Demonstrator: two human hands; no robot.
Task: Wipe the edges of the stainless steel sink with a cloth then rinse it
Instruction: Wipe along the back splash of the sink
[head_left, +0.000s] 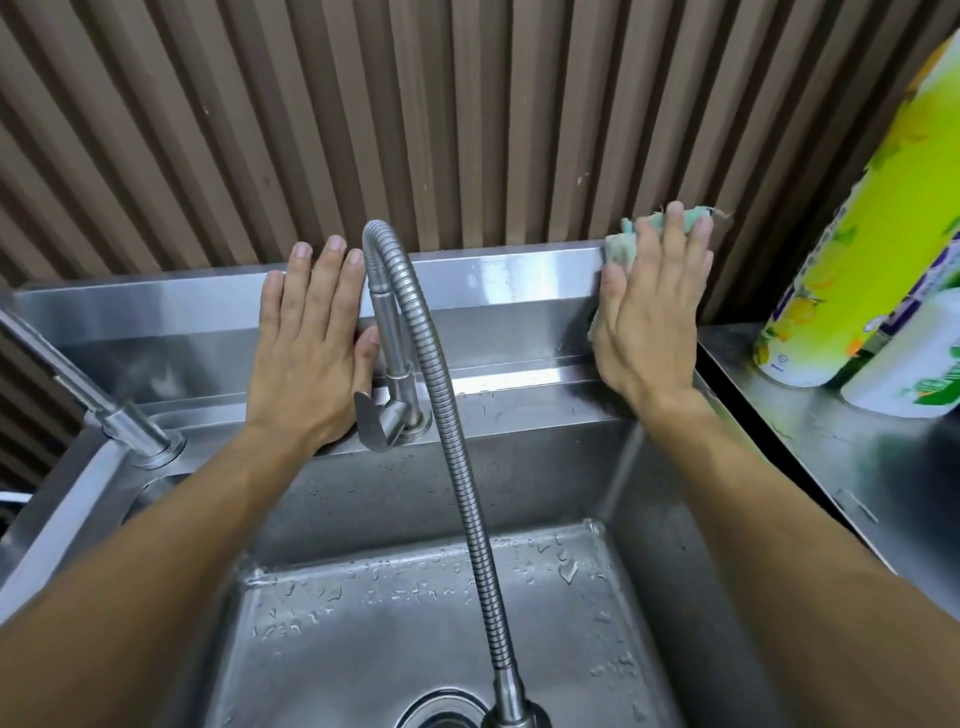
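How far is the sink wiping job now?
In hand: the right hand presses the cloth flat on the right end of the sink's back edge; the left hand rests beside the faucet. Left: rinsing, since no water runs.

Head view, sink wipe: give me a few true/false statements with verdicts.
1. The right hand presses the cloth against the sink's back edge. True.
2. The left hand holds the cloth. False: it lies flat and bare on the back edge.
3. Water runs from the faucet. False: no stream shows, only droplets in the basin.
4. Two paper towel rolls stand right of the sink. True.
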